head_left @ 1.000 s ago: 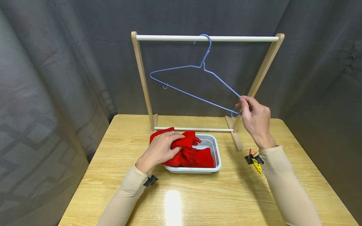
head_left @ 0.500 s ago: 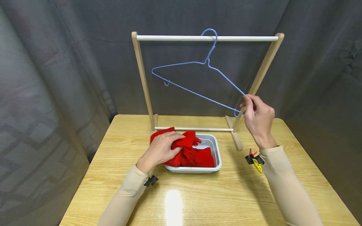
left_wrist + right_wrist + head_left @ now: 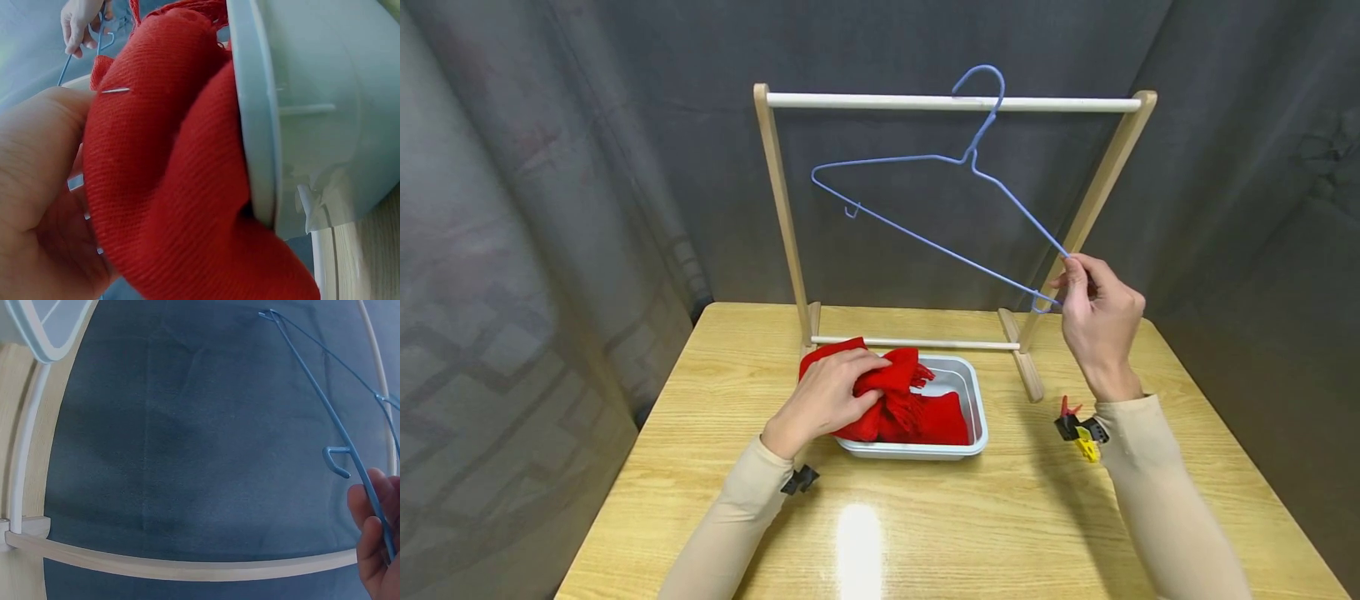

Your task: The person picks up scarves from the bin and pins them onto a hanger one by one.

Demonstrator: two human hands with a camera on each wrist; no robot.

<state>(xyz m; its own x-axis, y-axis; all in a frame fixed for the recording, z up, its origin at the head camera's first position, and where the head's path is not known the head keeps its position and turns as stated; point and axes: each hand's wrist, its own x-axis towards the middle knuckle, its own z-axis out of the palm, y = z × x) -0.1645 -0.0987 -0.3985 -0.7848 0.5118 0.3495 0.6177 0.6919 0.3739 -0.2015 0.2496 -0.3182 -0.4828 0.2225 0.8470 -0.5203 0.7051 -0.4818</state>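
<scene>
Two things held at once: in the right grip [image 3: 1101,312], clamped between thumb and fingers, one lower corner of the blue hanger [image 3: 940,247]; in the left grip [image 3: 825,393], with fingers and thumb closed on it, a bunched part of the red scarf [image 3: 904,402]. Done, to judge from this: a firm hold on both. Not yet done: any meeting of the two, with no cloth on the hanger; probably an early stage. Cannot tell whether the hook touches the white upper rod [image 3: 880,102].

About the materials: for the scarf, soft knit with fine ribs, thick folds and loose fringe; for the hanger, thin round bars, smooth, with small curved hooks below. Under the scarf, the tray [image 3: 913,451], pale grey, rectangular, with rounded corners and a slightly shiny wall. Just behind, the rack [image 3: 785,208], of pale wooden posts. Beneath everything, the bench [image 3: 955,525], with light wood grain and glossy reflection. Farthest, a dark grey curtain [image 3: 700,208] in soft folds.
</scene>
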